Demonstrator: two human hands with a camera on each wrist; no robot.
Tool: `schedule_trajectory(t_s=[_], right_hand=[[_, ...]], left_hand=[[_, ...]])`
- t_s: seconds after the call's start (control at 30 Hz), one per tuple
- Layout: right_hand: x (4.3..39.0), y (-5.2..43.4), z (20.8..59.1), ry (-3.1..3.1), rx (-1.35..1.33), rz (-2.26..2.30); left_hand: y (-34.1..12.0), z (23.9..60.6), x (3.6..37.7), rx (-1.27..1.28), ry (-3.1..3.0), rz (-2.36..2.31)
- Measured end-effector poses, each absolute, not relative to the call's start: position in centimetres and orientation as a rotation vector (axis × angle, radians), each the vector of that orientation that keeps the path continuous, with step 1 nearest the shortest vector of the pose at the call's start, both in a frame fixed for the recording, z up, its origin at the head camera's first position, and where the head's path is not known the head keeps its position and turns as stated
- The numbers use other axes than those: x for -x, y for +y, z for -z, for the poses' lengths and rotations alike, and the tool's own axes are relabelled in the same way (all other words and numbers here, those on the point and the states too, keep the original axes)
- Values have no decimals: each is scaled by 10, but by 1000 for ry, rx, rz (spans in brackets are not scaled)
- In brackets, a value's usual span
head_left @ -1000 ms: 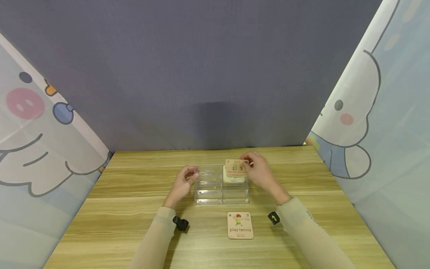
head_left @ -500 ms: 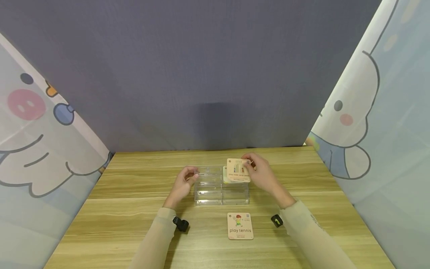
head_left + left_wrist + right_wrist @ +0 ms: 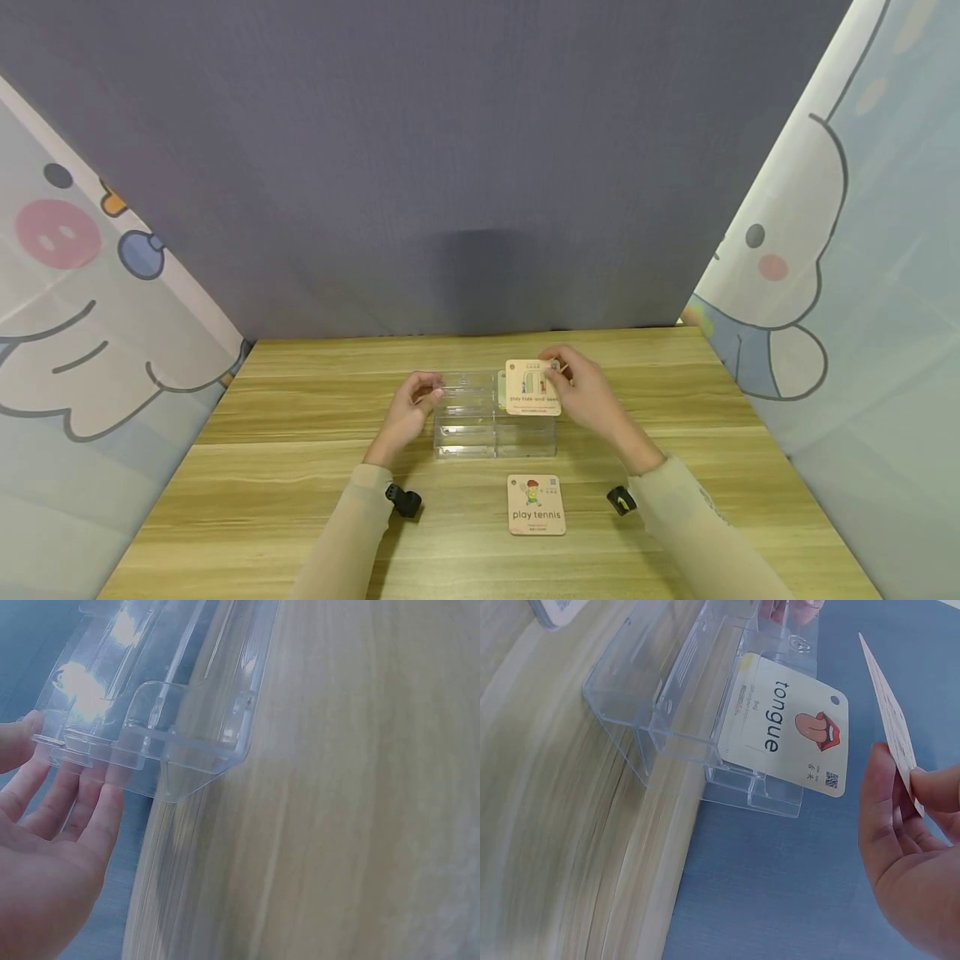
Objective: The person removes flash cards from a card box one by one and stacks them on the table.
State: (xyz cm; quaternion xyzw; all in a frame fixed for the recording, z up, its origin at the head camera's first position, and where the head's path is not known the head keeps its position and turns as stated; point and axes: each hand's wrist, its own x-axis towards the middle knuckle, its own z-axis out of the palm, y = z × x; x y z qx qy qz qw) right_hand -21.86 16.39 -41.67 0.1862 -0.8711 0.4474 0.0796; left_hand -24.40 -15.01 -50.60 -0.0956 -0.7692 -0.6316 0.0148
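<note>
In the head view, my right hand (image 3: pixel 588 402) pinches the "play hide-and-seek" card (image 3: pixel 528 388) between thumb and fingers. The right wrist view shows this card (image 3: pixel 892 716) nearly edge-on, apart from the clear plastic tiered rack (image 3: pixel 667 724). A "tongue" card (image 3: pixel 787 724) leans in the rack's upper right compartment; from the head it is mostly hidden behind the held card. My left hand (image 3: pixel 405 408) grips the upper left edge of the rack (image 3: pixel 465 431), thumb in front and fingers behind, as the left wrist view shows. On the table in front lies a "play tennis" card (image 3: pixel 536 505).
The rack stands on a wood-grain table (image 3: pixel 300 467), with several stepped rows in two columns. Behind the table hangs a dark grey-blue curtain (image 3: pixel 480 167). Cartoon-printed panels (image 3: pixel 847 333) close off both sides.
My right hand has tilted the "play hide-and-seek" card to face the head camera and brought it slightly nearer, now covering most of the "tongue" card. My left hand stays on the rack.
</note>
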Motion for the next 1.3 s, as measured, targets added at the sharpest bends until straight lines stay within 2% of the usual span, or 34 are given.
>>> schedule_trajectory(t_s=[0.67,1.3], right_hand=[[204,168,420,-2589,-482,-1549],[190,167,424,-2609,-454,-1568]], left_hand=[[-149,507,245,314,-2379,1964],[-150,509,247,302,-2383,1969]])
